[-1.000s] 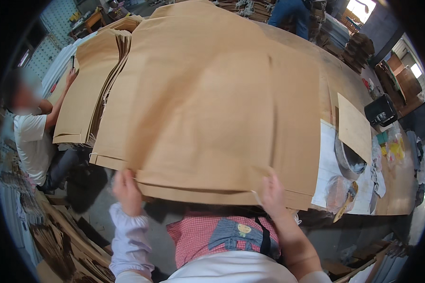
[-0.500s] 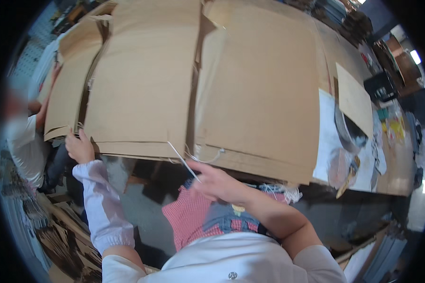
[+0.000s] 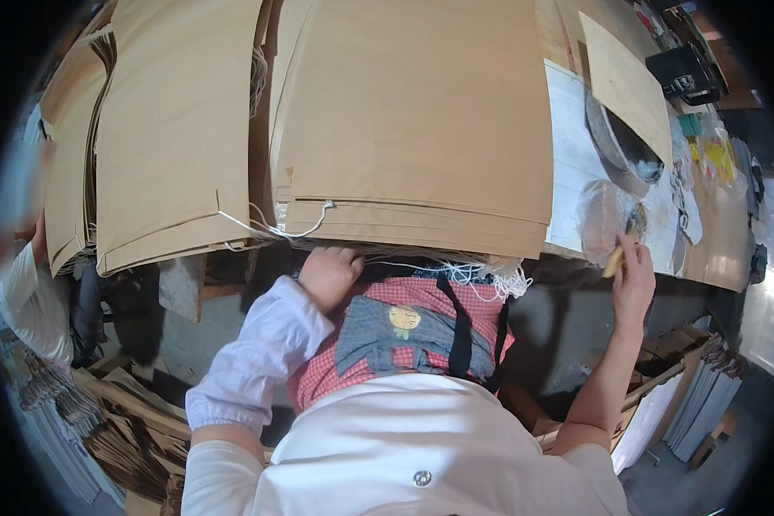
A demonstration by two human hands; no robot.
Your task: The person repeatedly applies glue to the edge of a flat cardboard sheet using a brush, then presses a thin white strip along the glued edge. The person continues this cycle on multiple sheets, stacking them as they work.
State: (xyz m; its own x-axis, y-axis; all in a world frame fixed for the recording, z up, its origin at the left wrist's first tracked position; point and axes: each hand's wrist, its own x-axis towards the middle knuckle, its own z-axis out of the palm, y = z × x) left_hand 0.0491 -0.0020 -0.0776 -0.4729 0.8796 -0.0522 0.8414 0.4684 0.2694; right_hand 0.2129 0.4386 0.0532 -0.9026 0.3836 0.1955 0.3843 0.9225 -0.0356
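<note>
left hand (image 3: 328, 273) curled shut against the near edge of the brown paper stack (image 3: 421, 129), while my right hand (image 3: 632, 279), off right, pinches a yellow brush (image 3: 615, 258).

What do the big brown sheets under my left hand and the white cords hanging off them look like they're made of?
The brown sheets look like matte kraft paper: flat, thin stacked edges, no gloss. The white cords by the left hand look like twisted cotton or paper string, limp and looping; which fibre is unclear.
</note>
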